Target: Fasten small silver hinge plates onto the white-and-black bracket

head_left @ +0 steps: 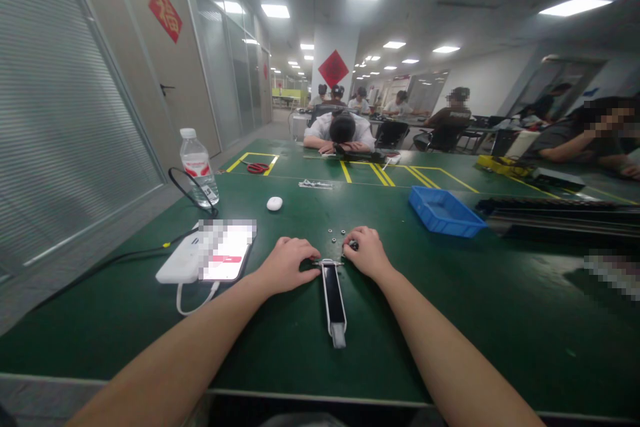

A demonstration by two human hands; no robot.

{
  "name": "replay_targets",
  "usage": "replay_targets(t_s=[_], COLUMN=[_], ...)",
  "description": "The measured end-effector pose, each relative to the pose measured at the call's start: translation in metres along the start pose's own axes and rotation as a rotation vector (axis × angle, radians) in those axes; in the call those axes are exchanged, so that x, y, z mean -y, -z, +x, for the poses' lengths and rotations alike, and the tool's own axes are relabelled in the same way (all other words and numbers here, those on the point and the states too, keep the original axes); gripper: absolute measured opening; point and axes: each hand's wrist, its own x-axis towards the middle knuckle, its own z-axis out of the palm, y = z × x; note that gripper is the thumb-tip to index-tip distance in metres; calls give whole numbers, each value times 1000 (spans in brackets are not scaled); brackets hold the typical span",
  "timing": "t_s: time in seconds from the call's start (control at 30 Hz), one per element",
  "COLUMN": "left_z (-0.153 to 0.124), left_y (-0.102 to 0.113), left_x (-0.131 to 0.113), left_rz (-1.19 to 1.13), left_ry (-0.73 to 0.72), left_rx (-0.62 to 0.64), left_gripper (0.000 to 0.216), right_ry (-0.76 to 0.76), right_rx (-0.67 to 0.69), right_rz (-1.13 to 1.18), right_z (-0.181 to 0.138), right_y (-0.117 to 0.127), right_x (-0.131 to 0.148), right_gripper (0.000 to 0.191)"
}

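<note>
A long narrow device (334,297) with a white frame, a black face and a grey end piece lies on the green table between my hands. A thin metal rod (330,263) crosses its far end. My left hand (287,265) has thumb and fingertips closed around the rod's left end. Near the rod's right end, my right hand (369,253) pinches a small dark round part (353,245), partly covered by the fingers. Several small metal rings (334,240) lie just beyond the device.
Left of my hands are a white power bank (179,260), a cabled phone (235,250) and a water bottle (197,170). A white earbud case (275,203), scissors (257,167) and a clear bag (316,184) lie farther off. A blue tray (445,212) stands right; a person (340,130) leans on the table opposite.
</note>
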Motion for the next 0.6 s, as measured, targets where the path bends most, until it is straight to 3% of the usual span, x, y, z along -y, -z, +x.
replay_targets(t_s=[0.33, 0.6], left_z=[0, -1], left_y=[-2, 3], left_x=[2, -1], left_rz=[0, -11], left_ry=[-28, -46], left_rx=[-31, -62], left_gripper=[21, 26], right_ry=[78, 185], right_rx=[-130, -190], right_rz=[129, 285], right_z=[2, -6], right_y=[2, 17], right_x=[-8, 12], right_gripper=[12, 13])
